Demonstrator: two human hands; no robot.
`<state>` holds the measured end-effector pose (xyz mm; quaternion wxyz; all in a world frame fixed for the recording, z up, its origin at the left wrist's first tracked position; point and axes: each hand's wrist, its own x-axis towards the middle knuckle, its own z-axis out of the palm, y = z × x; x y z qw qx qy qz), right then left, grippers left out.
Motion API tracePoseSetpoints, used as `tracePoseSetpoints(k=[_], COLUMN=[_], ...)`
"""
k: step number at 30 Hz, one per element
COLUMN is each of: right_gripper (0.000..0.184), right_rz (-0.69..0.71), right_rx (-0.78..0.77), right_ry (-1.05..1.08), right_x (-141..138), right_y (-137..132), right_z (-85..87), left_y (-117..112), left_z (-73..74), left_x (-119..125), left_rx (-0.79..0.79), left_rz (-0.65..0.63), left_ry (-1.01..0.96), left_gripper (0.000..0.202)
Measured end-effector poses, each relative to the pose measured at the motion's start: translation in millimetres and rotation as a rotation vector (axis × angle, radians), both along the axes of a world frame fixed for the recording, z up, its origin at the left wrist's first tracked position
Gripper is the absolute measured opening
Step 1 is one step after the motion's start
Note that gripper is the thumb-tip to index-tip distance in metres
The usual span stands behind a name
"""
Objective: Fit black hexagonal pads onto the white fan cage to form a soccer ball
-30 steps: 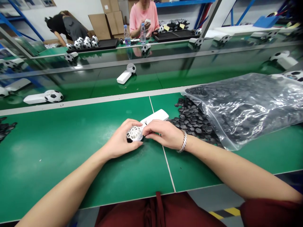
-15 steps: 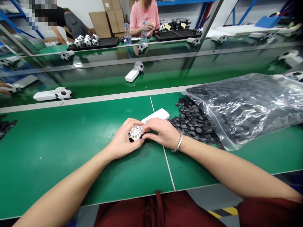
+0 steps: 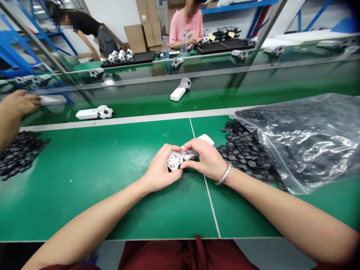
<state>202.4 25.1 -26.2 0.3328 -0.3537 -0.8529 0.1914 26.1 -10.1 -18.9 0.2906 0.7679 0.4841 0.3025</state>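
Note:
A white handheld fan (image 3: 180, 156) with a round lattice head lies on the green table (image 3: 84, 180), its handle pointing away to the right. My left hand (image 3: 160, 170) cups the head from the left. My right hand (image 3: 204, 159), with a silver bracelet at the wrist, presses fingertips on the head's right side and covers part of the handle. Whether a small black piece is under my fingers I cannot tell.
Loose black hexagon pieces (image 3: 242, 146) spill from a clear plastic bag (image 3: 303, 135) at right. Another black pile (image 3: 19, 153) sits far left near a co-worker's hand (image 3: 19, 105). Finished soccer-ball fans (image 3: 95, 112) lie on the belt behind. A person in pink (image 3: 187, 26) works opposite.
The camera has turned left and dipped, bringing the left pile and a co-worker's hand into view. The fans on the belt have travelled right. My hands stay on the fan head.

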Motion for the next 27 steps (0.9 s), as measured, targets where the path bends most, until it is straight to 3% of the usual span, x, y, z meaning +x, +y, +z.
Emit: tracePoseSetpoints(k=[4,10,15,21,27], right_gripper=[0.032,0.029,0.029,0.044,0.052], right_rz=[0.035,0.1,0.174,-0.029,-0.168], right_rx=[-0.009,0.013,0.053,0.14,0.095], right_ry=[0.023,0.01,0.009,-0.142,-0.227], right_x=[1,5,13,22,28], right_y=[2,3,7,18,25], right_z=[-3.1,-5.5,-6.6,-10.4,-14.2], left_y=[0,0,2,7,15], left_z=[-1.7,-3.0,-4.8,-3.0,-4.0], left_x=[-2,-10,-13,-17,-18], left_rx=[0.016,-0.018,-0.077,-0.304,-0.527], left_rz=[0.018,-0.092,-0.059,0.028,0.191], left_ry=[-0.035,-0.051,-0.042,-0.185,-0.656], left_gripper=[0.041,0.056,0.057,0.057,0.05])
